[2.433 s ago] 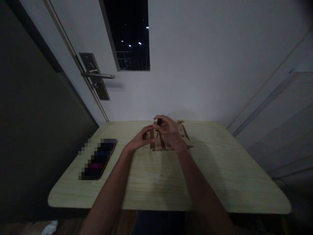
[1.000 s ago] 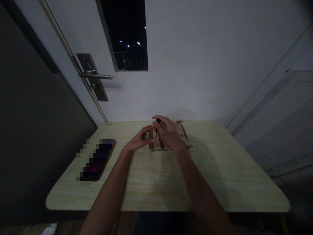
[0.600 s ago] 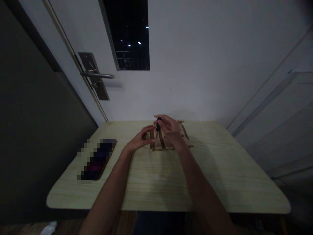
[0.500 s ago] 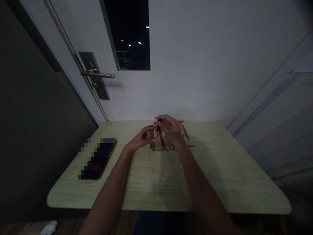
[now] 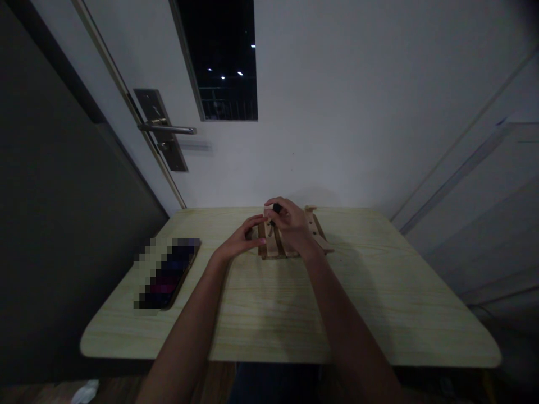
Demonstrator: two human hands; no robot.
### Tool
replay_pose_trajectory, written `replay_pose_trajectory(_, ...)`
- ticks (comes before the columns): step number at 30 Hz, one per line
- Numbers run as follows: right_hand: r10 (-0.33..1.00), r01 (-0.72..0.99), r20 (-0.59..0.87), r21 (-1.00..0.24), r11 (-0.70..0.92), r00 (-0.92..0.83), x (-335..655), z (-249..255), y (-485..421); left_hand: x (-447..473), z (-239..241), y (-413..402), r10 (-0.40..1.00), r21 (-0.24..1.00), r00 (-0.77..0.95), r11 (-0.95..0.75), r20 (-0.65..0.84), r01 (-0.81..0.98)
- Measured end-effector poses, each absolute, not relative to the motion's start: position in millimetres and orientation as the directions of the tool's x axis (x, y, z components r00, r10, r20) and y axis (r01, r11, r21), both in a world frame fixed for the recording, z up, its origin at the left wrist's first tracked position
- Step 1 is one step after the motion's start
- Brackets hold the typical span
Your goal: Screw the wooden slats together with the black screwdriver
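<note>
The near edge of the pale wood-grain tabletop (image 5: 273, 331) runs between rounded corners, both forearms reaching across it. A smartphone (image 5: 183, 264), partly pixelated, lies toward the left edge, well apart from the work. Further in, the left hand (image 5: 240, 241) rests thumb and fingertips, parted in a wide curve, against the left end of a slatted wooden assembly (image 5: 272, 247) — probably to brace it. The right hand (image 5: 292, 224) pinches a small black-handled screwdriver (image 5: 277, 207), slightly tilted, its shaft pointing down at the leftmost slat; whether the tip touches is too small to tell. The assembly sits near the table's back edge, so the white door (image 5: 337, 123) limits reach beyond it — sideways, tabletop extends generously rightward.
</note>
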State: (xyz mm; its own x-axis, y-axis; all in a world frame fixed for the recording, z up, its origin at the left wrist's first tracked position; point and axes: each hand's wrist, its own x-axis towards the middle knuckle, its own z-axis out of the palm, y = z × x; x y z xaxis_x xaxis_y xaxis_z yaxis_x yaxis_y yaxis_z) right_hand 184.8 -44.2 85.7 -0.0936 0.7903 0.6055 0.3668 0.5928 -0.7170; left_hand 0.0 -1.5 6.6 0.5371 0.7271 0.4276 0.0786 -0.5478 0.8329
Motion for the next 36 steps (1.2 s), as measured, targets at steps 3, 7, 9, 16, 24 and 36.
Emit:
replay_pose_trajectory(3,0.816,0.377,0.568,-0.735,0.563,-0.109,184,86,-47,1,8,-2,0.728,0.839,0.542,-0.539,0.420,0.074)
replay_pose_trajectory(7,0.839,0.323,0.522,-0.776,0.542,-0.154,184,86,-49,1,8,-3,0.722,0.839,0.544,-0.541,0.428,0.058)
replay_pose_trajectory(9,0.831,0.311,0.524,-0.771,0.555,-0.185,185,86,-50,1,7,-2,0.717,0.833,0.539,-0.551,0.441,0.051)
replay_pose_trajectory(16,0.823,0.318,0.547,-0.761,0.565,-0.153,185,85,-49,0,2,0,0.719,0.831,0.531,-0.554,0.449,0.047)
replay_pose_trajectory(24,0.847,0.295,0.529,-0.802,0.520,-0.053,186,78,-39,-1,4,0,0.715,0.829,0.544,-0.556,0.439,0.062)
replay_pose_trajectory(36,0.843,0.403,0.536,-0.762,0.507,-0.047,186,79,-41,-3,2,1,0.713,0.821,0.554,-0.564,0.431,0.087)
